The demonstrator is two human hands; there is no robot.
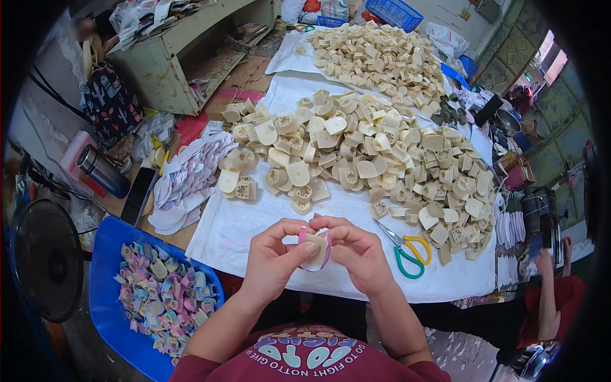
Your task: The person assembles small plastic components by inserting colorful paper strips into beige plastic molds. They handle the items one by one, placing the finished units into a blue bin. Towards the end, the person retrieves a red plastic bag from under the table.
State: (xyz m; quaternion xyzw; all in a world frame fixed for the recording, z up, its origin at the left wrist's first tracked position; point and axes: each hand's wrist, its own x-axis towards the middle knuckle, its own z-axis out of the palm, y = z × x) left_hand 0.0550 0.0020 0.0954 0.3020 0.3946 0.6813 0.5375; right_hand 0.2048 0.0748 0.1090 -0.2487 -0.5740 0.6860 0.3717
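Observation:
A cream plastic shoe heel [314, 250] is held between both hands over the near edge of the white sheet. A strip of pink and purple covering runs round its side and stands up at the rim. My left hand [277, 258] pinches the heel, with the thumb on its flat face. Fingers and thumb of my right hand [356, 254] close on the strip at the heel's right side. Scissors [407, 250] with one green and one yellow handle lie just right of my right hand. A large pile of bare cream heels [356, 149] is spread beyond my hands.
A blue tub [108, 286] at lower left holds many colourful covered heels [162, 293]. Pale cut pieces [184, 184] are heaped left of the sheet [235, 223], near a phone [138, 196] and steel flask [102, 172]. A fan [49, 261] stands far left. Another person's arm [547, 293] shows at right.

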